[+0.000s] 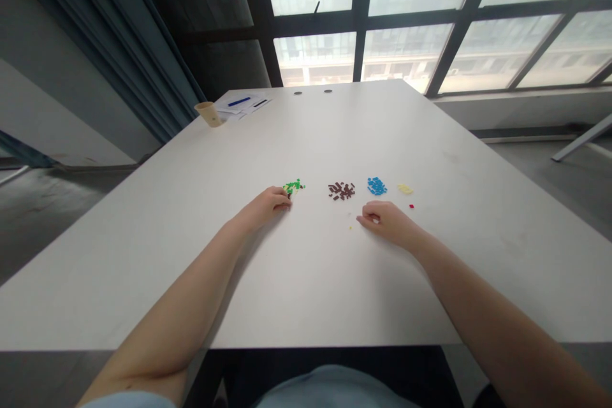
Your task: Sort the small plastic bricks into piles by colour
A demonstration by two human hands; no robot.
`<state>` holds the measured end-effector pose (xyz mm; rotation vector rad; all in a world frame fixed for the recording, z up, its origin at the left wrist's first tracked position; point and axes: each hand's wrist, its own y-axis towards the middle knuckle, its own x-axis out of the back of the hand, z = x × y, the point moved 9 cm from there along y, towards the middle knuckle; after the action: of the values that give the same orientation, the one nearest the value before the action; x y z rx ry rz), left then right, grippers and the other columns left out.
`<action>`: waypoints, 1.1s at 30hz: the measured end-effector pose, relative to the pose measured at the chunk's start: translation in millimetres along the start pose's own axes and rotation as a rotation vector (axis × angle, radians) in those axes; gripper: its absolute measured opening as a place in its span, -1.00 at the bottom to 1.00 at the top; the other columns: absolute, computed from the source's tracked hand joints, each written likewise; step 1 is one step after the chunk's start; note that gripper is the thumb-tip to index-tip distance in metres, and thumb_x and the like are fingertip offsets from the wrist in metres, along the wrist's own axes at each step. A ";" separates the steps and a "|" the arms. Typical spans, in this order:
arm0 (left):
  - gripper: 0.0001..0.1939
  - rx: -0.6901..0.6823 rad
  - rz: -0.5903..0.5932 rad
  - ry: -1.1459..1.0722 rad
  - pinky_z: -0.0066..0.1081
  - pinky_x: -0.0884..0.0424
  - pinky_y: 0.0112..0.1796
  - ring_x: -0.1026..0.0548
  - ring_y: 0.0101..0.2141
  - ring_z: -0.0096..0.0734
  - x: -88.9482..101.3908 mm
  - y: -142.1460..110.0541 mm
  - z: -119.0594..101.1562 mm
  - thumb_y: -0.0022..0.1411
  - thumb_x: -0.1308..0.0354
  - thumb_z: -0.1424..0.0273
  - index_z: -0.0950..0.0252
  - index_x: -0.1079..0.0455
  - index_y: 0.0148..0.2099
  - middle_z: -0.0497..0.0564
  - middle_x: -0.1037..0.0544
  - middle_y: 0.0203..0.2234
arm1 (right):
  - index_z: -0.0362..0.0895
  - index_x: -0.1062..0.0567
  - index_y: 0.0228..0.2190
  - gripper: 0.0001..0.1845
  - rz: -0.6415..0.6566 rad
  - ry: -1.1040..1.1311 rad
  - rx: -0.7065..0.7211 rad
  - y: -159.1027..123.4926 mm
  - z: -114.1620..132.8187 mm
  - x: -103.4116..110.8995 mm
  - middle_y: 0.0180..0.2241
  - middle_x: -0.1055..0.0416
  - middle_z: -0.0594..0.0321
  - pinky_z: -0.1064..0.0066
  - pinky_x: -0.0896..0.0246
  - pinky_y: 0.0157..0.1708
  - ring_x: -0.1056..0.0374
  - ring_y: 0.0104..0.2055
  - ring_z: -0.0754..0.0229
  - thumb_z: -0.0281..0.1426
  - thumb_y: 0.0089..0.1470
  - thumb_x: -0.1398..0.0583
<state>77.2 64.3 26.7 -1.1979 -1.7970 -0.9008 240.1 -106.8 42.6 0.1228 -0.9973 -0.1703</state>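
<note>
My left hand rests at the near left edge of a pile of small green pieces, mixed with a few yellow and dark bits. Its fingers are curled together, and whatever they pinch is too small to make out. My right hand lies on the table with fingers bent and the tips close together; anything in them is hidden. A tiny yellow piece sits just left of its fingertips. Beyond the hands are a pile of dark brown pieces and a pile of blue pieces.
Pale yellow pieces and a single red piece lie at the right of the blue pile. On the white table's far left stand a paper cup and papers with a blue pen.
</note>
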 end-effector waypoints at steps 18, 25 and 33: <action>-0.82 0.050 -0.115 -0.016 -0.39 -0.26 -0.38 -0.36 -0.44 -0.37 15.0 -7.6 8.5 0.13 0.00 0.39 0.29 -0.42 -0.40 0.07 -0.43 -0.45 | -0.13 -0.10 -0.67 -0.69 0.007 -0.003 0.012 -0.1 0.6 -0.4 -0.64 -0.11 0.34 0.48 0.09 -0.48 -0.01 -0.55 0.34 -0.33 0.01 -0.06; -0.75 0.287 -0.369 -0.625 -0.42 -0.29 -0.38 -0.38 -0.45 -0.44 3.3 -3.4 -11.3 -0.04 -0.22 0.25 0.32 -0.46 -0.33 0.00 -0.48 -0.49 | -0.13 -0.09 -0.67 -0.69 0.011 -0.001 0.004 0.6 2.3 -1.7 -0.64 -0.11 0.35 0.47 0.10 -0.48 -0.01 -0.56 0.34 -0.35 0.01 -0.06; -0.76 0.235 -0.284 -1.360 -0.47 -0.25 -0.44 -0.35 -0.53 -0.55 -57.3 3.5 -85.6 -0.28 -0.39 0.31 0.30 -0.46 -0.53 -0.07 -0.43 -0.60 | -0.14 -0.11 -0.68 -0.69 0.014 0.017 0.027 2.0 5.6 -4.3 -0.64 -0.10 0.36 0.47 0.13 -0.50 0.01 -0.56 0.35 -0.36 0.00 -0.07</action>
<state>113.5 -31.4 14.5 -1.5426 -3.0508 0.1736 233.3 -104.2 42.4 0.1414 -0.9835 -0.1433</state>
